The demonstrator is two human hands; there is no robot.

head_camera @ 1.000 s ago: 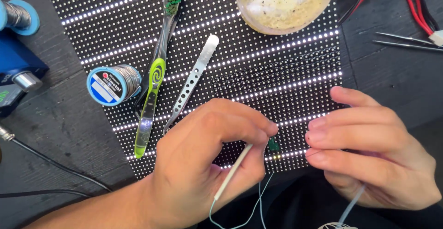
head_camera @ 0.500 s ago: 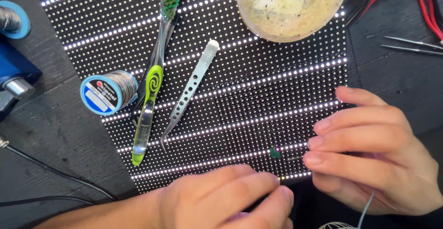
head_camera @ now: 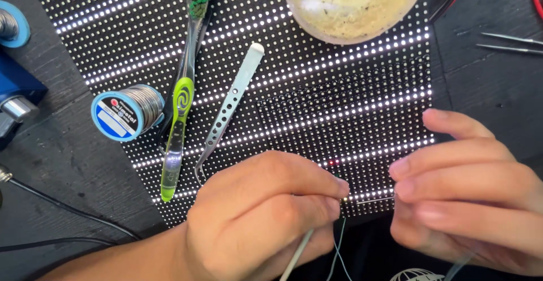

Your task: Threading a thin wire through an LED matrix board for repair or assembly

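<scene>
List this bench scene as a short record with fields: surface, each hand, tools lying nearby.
surface: lit LED dot panel on a dark bench
left hand: fingertips pinched at the panel's lower edge, thin wires running down from under it
right hand: fingers together beside the left, a thin metal tip between the two
on panel: green toothbrush, perforated metal tweezers, pale bowl
left of panel: blue-capped solder spool
</scene>
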